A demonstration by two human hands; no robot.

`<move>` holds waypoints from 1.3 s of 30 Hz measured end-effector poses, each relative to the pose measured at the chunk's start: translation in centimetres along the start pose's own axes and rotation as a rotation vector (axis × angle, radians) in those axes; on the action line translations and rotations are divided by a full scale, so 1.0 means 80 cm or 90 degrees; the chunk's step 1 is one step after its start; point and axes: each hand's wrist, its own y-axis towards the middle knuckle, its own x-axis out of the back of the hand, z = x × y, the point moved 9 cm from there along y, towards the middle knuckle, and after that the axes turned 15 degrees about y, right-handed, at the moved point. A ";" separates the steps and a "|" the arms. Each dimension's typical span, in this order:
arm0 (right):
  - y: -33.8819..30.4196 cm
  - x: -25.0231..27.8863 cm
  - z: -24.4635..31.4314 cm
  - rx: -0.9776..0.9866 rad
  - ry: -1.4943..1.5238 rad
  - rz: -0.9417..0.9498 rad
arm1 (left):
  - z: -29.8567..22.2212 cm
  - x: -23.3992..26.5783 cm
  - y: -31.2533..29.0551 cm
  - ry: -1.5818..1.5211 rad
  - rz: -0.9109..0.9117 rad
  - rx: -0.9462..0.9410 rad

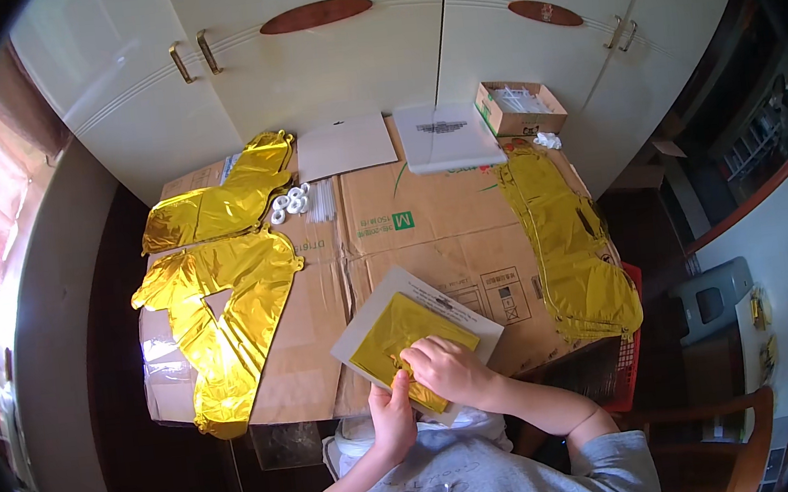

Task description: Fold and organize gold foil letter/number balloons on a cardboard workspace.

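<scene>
While the left hand [395, 419] clamps folded gold foil [412, 321] | the right hand [450, 372] pinches its face | pale printed sheet [394, 281] lies beneath

Open middle of the counter, crowded sides

The bare cardboard top of the counter [413, 244] is leaving a passage through the middle, continuing down both sides of the gold packet [436, 328]. Two gold foil sheets, upper [208, 213] and lower [262, 269], are covering the left; white rings [297, 205] and clear sticks [321, 202] are narrowing the way beside them. A grey card [345, 147], pale stack [448, 135] and open carton [535, 123] are lining the far edge. Yellow foil [557, 238] is blocking the right. Left [395, 419] and right hand [450, 372] are occupying the near side.
</scene>
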 end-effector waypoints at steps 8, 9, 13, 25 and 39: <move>-0.005 -0.018 0.011 0.020 0.009 0.010 | 0.026 0.009 -0.001 -0.038 -0.005 0.045; -0.005 -0.020 0.013 0.024 0.011 0.010 | 0.029 0.011 -0.002 -0.030 -0.004 0.047; -0.011 -0.027 0.022 0.053 0.037 0.020 | 0.040 0.025 -0.023 -0.061 0.017 0.102; -0.036 -0.042 0.047 0.132 0.054 0.064 | 0.064 0.068 -0.062 0.144 0.159 0.220; -0.050 -0.036 0.034 0.128 -0.011 0.020 | 0.064 0.072 -0.048 0.366 0.147 0.033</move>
